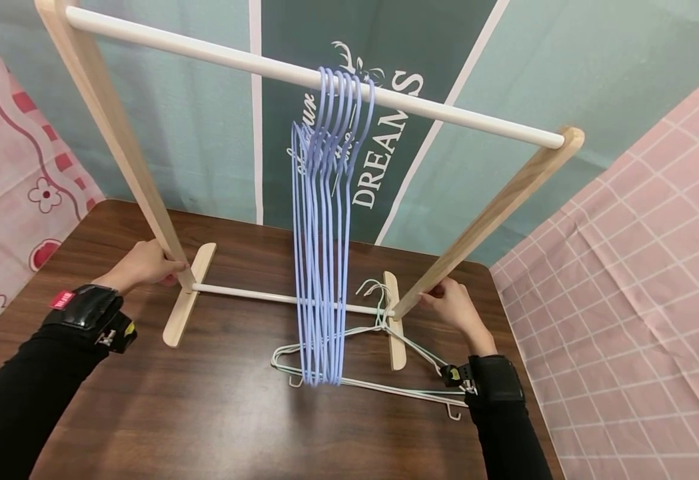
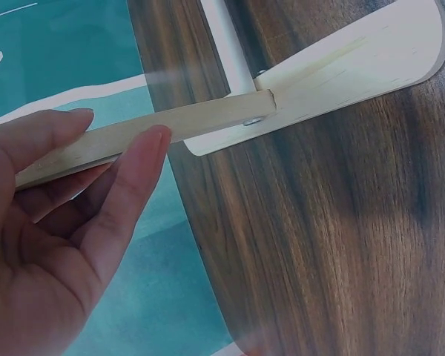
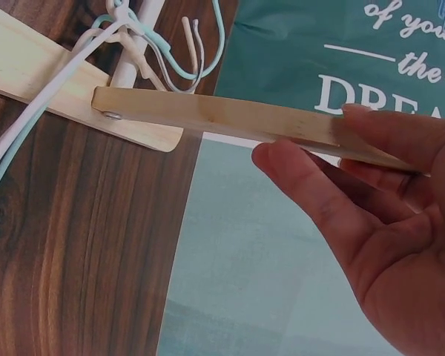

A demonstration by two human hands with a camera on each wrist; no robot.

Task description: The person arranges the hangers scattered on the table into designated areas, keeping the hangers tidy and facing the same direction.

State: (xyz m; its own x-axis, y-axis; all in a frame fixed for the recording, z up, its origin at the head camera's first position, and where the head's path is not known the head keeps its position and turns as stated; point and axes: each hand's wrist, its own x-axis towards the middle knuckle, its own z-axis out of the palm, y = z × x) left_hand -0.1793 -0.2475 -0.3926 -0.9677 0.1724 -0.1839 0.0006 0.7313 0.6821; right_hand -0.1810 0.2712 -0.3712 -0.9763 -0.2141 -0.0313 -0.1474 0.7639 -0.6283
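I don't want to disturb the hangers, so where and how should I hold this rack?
Probably low down, from the outer sides: left hand pinching the left post, right hand the right post, above the pale hangers at its foot. Both posts are slim and straight; the blue hangers hang between them, clear of either grip.

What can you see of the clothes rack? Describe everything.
The clothes rack stands upright on the table. Two pale posts, apparently wooden, rise from flat feet, joined by white rods above and below. Periwinkle hangers hang from the upper rod; white and pale-green hangers lie over the right foot. The left hand and right hand each grip a post low down.
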